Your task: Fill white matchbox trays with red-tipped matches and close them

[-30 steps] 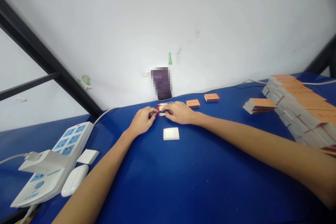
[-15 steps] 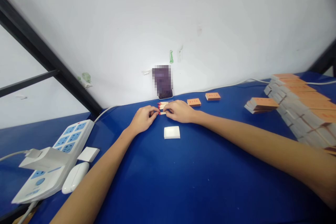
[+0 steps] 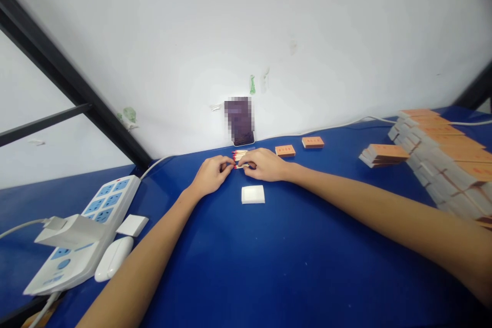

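Red-headed matches (image 3: pixel 239 154) lie in a row at the back of the blue table, heads to the left. One match (image 3: pixel 240 166) lies in front of them, its tail under the fingers of my right hand (image 3: pixel 267 165), which are curled round it. My left hand (image 3: pixel 212 175) is closed, thumb and forefinger tips together just beside that match's red head; anything between them is too small to make out. Nearer me, in front of both hands, lies a small white matchbox tray (image 3: pixel 253 194); I cannot tell what is inside it.
Two orange matchboxes (image 3: pixel 285 151) sit right of my right hand. A small pile of matchboxes (image 3: pixel 384 154) and a large stack (image 3: pixel 446 148) stand farther right. A blurred phone (image 3: pixel 242 122) leans on the wall. On the left lie a power strip (image 3: pixel 109 210) and a white earphone case (image 3: pixel 114 259).
My right fingers have shifted slightly over the front match. My left hand stays beside its head. The whole view has moved a little.
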A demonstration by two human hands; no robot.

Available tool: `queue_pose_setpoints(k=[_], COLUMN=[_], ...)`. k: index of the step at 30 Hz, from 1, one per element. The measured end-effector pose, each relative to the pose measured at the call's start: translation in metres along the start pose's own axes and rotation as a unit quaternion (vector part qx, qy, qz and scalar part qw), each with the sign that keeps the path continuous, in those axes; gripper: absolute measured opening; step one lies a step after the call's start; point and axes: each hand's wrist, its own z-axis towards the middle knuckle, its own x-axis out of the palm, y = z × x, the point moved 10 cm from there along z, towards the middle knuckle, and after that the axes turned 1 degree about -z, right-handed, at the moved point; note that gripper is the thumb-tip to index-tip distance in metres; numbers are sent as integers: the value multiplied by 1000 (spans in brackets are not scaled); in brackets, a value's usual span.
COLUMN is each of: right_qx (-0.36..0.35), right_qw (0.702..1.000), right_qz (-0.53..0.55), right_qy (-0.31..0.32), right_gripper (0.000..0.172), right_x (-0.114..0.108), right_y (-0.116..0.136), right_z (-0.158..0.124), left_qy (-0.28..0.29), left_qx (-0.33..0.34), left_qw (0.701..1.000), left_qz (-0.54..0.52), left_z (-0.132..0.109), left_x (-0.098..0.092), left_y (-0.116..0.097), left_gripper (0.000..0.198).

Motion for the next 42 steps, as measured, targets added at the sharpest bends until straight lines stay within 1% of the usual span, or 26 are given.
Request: queue_pose_setpoints(k=[6, 13, 18, 23, 28, 31, 34, 37, 42], right_qx=[3, -3, 3, -1, -6, 9, 38, 60, 66], right_qw=[1000, 1000, 1000, 1000, 1000, 1000, 998, 996, 995], right_qz=[7, 3, -13, -21, -19, -18, -39, -65, -70], right_qy=[12, -6, 4, 4, 6, -5, -15, -3, 2], right_gripper=[27, 32, 30, 28, 26, 28, 32, 34, 33], right_x=[1, 0, 4, 4, 4, 2, 0, 1, 4], right_y=[1, 0, -3, -3, 0, -2, -7, -11, -14], right_z=[0, -1, 0, 0, -1, -1, -2, -2, -2], left_qy=[0, -4, -5, -1, -13, -14, -13, -11, -8], left_qx=[6, 11, 14, -5, -19, -16, -15, -16, -10], left_qw=[1000, 1000, 1000, 1000, 999, 998, 998, 998, 998], left_qz=[-5, 1, 4, 11, 49, 53, 53, 53, 54], left_z=[-1, 0, 0, -1, -1, -1, -1, -2, -1], left_x=[0, 0, 1, 2, -1, -2, -2, -2, -1], left_y=[-1, -1, 0, 2, 2, 1, 1, 1, 0], left_gripper=[24, 24, 25, 32, 30, 32, 33, 32, 30])
